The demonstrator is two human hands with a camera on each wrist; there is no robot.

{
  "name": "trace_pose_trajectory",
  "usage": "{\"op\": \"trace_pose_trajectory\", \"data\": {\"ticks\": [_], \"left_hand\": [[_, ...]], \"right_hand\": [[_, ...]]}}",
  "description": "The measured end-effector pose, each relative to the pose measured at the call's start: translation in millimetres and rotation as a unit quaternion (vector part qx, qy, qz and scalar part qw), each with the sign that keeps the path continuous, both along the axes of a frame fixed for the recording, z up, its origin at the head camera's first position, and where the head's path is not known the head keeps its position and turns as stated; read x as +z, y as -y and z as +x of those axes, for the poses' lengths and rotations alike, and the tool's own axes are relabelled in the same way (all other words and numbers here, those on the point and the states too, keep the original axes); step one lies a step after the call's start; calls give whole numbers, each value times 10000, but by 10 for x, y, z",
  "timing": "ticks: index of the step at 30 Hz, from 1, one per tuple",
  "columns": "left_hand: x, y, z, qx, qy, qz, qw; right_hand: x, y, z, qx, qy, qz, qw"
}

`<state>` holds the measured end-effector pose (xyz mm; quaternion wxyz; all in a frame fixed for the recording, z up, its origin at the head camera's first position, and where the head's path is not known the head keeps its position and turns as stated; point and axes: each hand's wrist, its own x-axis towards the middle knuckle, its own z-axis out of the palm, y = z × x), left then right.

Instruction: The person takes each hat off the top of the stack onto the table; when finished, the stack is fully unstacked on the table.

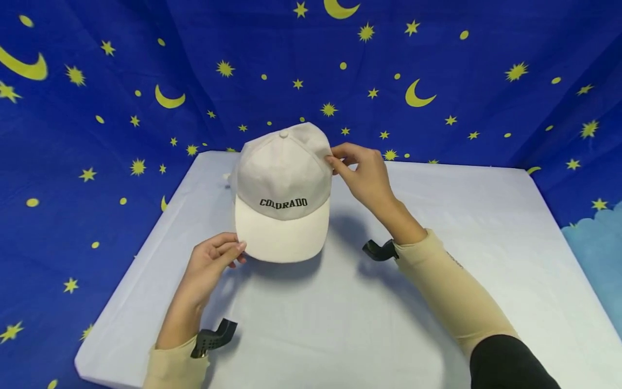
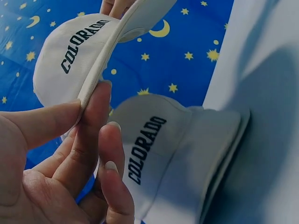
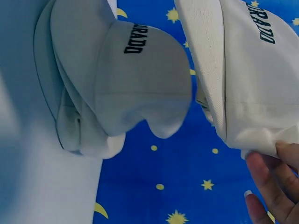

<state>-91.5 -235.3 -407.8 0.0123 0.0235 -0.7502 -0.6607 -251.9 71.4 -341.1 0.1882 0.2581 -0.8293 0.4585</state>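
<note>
A white baseball cap [image 1: 284,173] with COLORADO in black letters is held up in both hands, brim toward me. My left hand [image 1: 206,265] pinches the left edge of the brim between thumb and fingers. On the other side, my right hand [image 1: 366,175] pinches the right side of the crown. Beneath the held cap, both wrist views show similar white caps [image 2: 201,135] nested on the table, the top one also lettered COLORADO. In the head view these stacked caps are mostly hidden behind the held one.
A white-covered table [image 1: 486,227] lies under the hands. Blue cloth [image 1: 272,43] with yellow moons and stars hangs behind it and at the sides. A black wrist device [image 1: 214,339] sticks out from the left sleeve, another [image 1: 380,250] from the right.
</note>
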Motion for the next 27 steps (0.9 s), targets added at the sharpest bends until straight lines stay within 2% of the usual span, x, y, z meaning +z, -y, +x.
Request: {"op": "trace_pose_trajectory", "data": {"ticks": [12,27], "left_hand": [[116,-189,10,-582,4,-164,9982],[126,-426,-81,-1116,167,-244,9933]], "right_hand": [[151,-242,74,-25,-113,-271,9996],[194,-565,148,-292,-71,-173,9994]]}}
